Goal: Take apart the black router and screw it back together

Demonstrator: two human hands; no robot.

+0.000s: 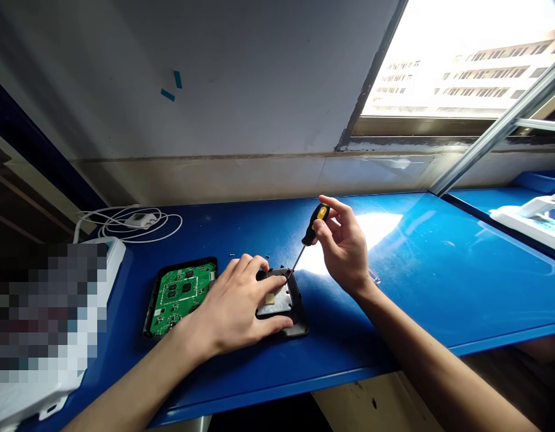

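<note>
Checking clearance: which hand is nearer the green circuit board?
Left: the left hand partly hides the green circuit board; the right hand is farther right, holding a screwdriver.

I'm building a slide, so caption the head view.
Right hand holds screwdriver to black casing under left hand, beside green circuit board.

left hand (234,303): bare, slim fingers (272,283), knuckles (245,259) rounded. left forearm (144,371): bare as far as the view reaches, smooth outline, tapering toward the hand. right hand (347,255): bare, similarly slender. right forearm (432,354): also bare, long, narrowing evenly. nail detail too small to tell.
</note>
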